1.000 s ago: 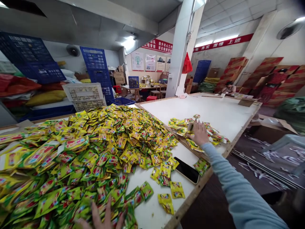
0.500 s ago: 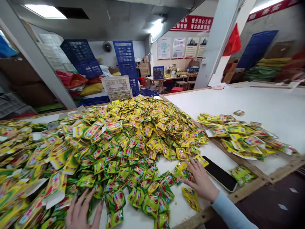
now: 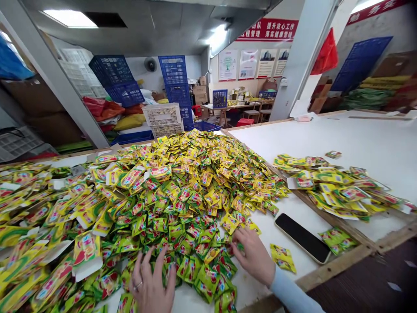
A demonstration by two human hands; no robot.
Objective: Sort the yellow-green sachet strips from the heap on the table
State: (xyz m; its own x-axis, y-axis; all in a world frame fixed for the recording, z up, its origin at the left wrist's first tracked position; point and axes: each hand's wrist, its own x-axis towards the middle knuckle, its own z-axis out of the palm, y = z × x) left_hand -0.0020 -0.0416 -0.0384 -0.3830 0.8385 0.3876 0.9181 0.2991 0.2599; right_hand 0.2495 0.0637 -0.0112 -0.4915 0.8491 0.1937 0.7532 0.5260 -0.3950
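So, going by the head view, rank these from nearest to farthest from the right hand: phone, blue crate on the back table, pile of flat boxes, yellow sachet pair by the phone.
1. Yellow sachet pair: just right of the right hand.
2. Phone: farther right.
3. Flat boxes: beyond the wooden strip.
4. Blue crate: far back.

glossy plastic sachets (image 3: 207, 281) glinting by the left hand (image 3: 152, 282), smooth phone screen (image 3: 302, 238) gleaming beside the right hand (image 3: 256, 256), rough wooden edging (image 3: 325, 273) showing to its right
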